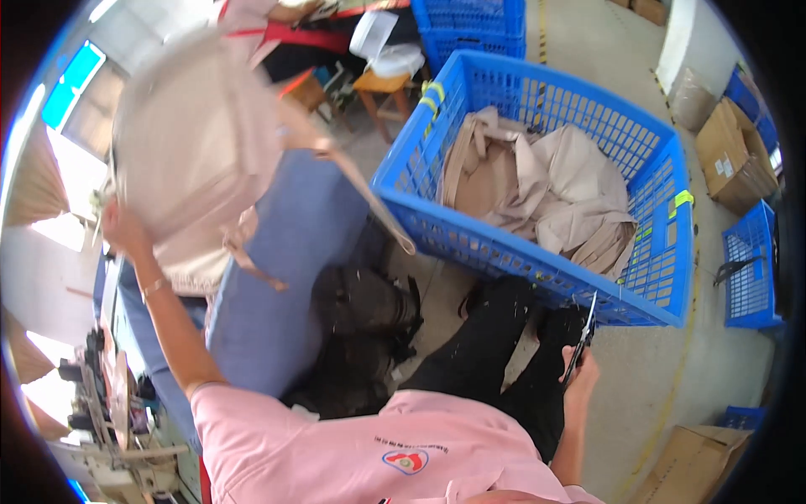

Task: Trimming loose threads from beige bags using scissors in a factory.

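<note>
My left hand [128,233] grips the lower left edge of a beige bag [197,143], raised at the far left. The bag is slightly blurred, and its long strap [361,181] hangs to the right toward a blue crate. A shorter strap with a loose end dangles below it. Low on the right, my right hand [581,374] is closed around a pair of scissors [585,333] with dark handles, blades pointing up near the crate's front edge. Their exact opening is hard to make out.
The large blue plastic crate [529,239] in front of me holds several crumpled beige pieces [546,181]. A blue-grey covered surface [277,244] lies beneath the bag. Dark bags [361,311] sit on the floor by my legs. Cardboard boxes [730,155] stand at right; another person [277,25] sits beyond.
</note>
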`<state>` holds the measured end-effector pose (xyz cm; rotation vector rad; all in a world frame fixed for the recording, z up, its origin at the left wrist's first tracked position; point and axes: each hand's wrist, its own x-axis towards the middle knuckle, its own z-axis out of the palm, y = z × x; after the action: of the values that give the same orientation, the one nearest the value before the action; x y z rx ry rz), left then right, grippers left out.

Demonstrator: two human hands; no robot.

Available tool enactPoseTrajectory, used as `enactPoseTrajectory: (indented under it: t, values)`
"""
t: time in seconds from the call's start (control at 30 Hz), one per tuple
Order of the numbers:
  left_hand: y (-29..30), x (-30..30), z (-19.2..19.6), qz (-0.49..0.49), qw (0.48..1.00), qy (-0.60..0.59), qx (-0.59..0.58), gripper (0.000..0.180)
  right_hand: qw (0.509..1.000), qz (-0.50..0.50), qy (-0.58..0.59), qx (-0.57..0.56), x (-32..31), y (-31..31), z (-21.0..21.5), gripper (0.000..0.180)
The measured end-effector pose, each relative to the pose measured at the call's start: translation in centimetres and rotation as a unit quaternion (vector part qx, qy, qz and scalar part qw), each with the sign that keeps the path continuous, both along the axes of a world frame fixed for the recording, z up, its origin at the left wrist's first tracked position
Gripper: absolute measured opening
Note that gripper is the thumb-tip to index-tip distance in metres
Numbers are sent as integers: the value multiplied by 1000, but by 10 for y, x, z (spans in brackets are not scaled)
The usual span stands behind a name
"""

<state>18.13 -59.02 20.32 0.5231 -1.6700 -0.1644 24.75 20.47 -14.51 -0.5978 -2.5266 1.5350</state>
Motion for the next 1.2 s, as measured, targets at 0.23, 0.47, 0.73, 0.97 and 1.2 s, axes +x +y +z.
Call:
enactPoseTrajectory:
  t: [0.23,0.47,0.73,0.97,1.2]
  values:
    - [39,-44,-138,49,916,-386,-99,58,981,3,-49,189,-16,5,-3,47]
    - [-109,-95,-207,-162,797,-580,-37,37,973,-42,9,228,-32,10,-16,43]
    - [-38,-168,-194,33,688,-724,36,42,952,-87,2,295,-13,8,-31,46]
    - [141,-253,-172,-154,867,-427,-206,31,962,-91,26,258,-27,26,-41,45]
    - [407,-358,-275,-471,657,-558,-190,35,969,-115,42,213,-27,27,-53,41]
